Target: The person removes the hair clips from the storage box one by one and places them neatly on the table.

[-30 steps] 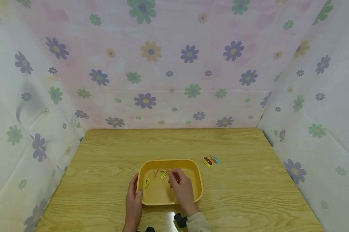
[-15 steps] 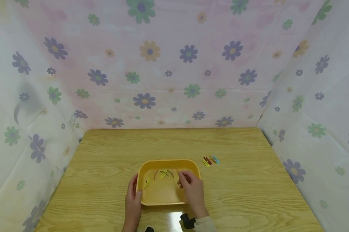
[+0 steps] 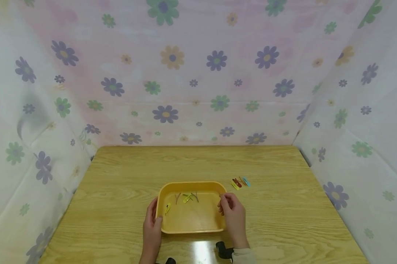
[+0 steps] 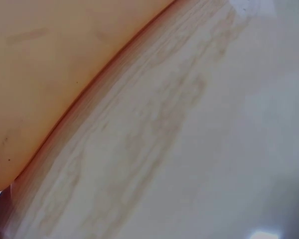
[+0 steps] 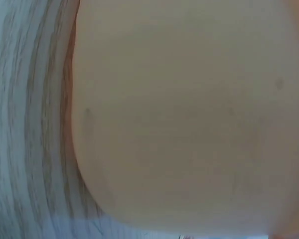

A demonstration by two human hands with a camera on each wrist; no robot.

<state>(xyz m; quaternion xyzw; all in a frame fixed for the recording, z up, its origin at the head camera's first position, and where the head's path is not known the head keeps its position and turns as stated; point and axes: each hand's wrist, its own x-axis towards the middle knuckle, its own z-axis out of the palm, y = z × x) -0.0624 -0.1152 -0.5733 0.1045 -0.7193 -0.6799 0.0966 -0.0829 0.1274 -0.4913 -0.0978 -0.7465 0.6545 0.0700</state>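
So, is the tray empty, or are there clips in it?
Not empty: in the tray, a yellow clip lies toward the left, and other clips lie toward the far side.

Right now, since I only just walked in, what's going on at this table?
A person has both hands at a yellow tray. The left hand holds its left side, while the right hand, at its right end, pinches what looks like a thin brownish pin, too small to make out clearly. Yellow clips and thin pins lie inside. Beyond the tray's far right corner, a small group of clips, including a blue one, lies on the table.
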